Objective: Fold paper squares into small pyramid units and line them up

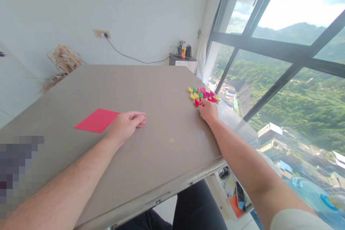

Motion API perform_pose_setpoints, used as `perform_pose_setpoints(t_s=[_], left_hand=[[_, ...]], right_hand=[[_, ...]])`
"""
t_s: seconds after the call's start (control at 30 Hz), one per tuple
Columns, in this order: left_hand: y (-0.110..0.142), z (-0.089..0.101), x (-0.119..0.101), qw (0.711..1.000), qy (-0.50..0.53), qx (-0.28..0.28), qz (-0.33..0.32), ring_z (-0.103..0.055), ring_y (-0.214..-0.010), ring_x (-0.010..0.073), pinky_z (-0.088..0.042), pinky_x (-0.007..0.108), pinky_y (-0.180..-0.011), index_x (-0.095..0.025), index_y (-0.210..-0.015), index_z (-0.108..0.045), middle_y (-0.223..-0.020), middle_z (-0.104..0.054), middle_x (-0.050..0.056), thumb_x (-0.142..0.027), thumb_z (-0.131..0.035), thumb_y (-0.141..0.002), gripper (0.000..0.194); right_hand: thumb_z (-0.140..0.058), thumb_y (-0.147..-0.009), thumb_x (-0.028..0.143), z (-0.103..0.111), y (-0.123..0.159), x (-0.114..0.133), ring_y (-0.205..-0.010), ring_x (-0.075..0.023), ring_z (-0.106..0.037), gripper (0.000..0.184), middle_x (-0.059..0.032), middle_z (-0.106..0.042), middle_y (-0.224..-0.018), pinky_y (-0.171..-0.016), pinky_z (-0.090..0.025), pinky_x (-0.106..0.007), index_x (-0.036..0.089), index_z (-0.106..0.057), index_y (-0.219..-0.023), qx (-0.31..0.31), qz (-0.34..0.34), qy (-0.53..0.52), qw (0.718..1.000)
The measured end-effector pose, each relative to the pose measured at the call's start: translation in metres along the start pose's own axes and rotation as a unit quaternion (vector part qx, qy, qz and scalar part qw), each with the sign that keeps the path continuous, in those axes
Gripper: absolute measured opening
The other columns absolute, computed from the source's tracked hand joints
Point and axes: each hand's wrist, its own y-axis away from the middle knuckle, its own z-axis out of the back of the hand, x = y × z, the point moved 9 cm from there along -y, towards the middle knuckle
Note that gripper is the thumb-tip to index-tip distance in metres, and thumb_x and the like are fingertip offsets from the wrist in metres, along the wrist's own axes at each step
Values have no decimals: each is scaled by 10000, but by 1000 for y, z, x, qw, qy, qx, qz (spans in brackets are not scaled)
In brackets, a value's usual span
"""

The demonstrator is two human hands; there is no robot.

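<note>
Small folded paper boats [201, 95] in yellow, green, pink and red stand in rows near the table's right edge. At the front of the group, my right hand [209, 110] pinches a red paper boat [197, 102] between thumb and fingertips. The hand partly covers that boat and those behind it. My left hand [129, 123] rests on the tabletop, its fingers curled and pressed together with nothing visible in them. Beside its wrist lies a flat red sheet of paper [94, 120], one corner meeting the hand in view.
The grey-brown table [151, 90] fills the middle. A large window [269, 54] borders it on the right. Beyond the far edge stands a cabinet [185, 63] with an orange bottle [183, 50]. Below right, an open drawer [229, 194] holds cables and a phone-like object.
</note>
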Motion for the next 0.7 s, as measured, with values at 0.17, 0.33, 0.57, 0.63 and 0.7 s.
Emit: perform_pose_setpoints(t_s=[0.17, 0.33, 0.57, 0.63, 0.7], left_hand=[[1, 0, -2, 1000, -6, 0, 3, -746, -881, 256, -578, 400, -883, -178, -1045, -764, -940, -783, 96, -522, -736, -745, 457], [2, -2, -3, 1000, -28, 3, 2, -754, -898, 261, -582, 387, -875, -193, -1060, -760, -955, -791, 84, -498, -701, -769, 425], [17, -16, -35, 960, -254, 53, -108, -721, -1031, 248, -535, 359, -954, -274, -976, -796, -1068, -794, 13, -473, -574, -873, 315], [25, -26, -42, 943, -290, 96, -135, -708, -1040, 239, -528, 357, -963, -274, -1010, -796, -1085, -789, 9, -451, -576, -877, 312], [34, -37, -49, 917, -328, 135, -184, -670, -1118, 247, -498, 371, -1018, -270, -1055, -791, -1145, -771, 13, -399, -610, -854, 300]], right_hand=[[-529, -864, 239, 5, 0, 0, -810, -198, -613, 220, -34, -735, -851, -706, -405, -283, 237, -742, -917, -10, 2, -6, 1000], [-528, -878, 243, 18, 26, 36, -782, -188, -613, 202, -46, -735, -831, -684, -397, -273, 210, -725, -852, 26, 42, -3, 999], [-539, -904, 229, 0, 126, 133, -760, -150, -608, 177, -17, -702, -849, -673, -373, -259, 226, -688, -808, 203, 290, -23, 935], [-533, -928, 248, -3, 139, 139, -784, -152, -620, 175, -29, -697, -945, -696, -389, -264, 228, -699, -876, 206, 304, -20, 930], [-515, -951, 248, -5, 143, 138, -824, -158, -631, 189, -40, -685, -995, -736, -408, -265, 228, -702, -947, 205, 303, -23, 930]])
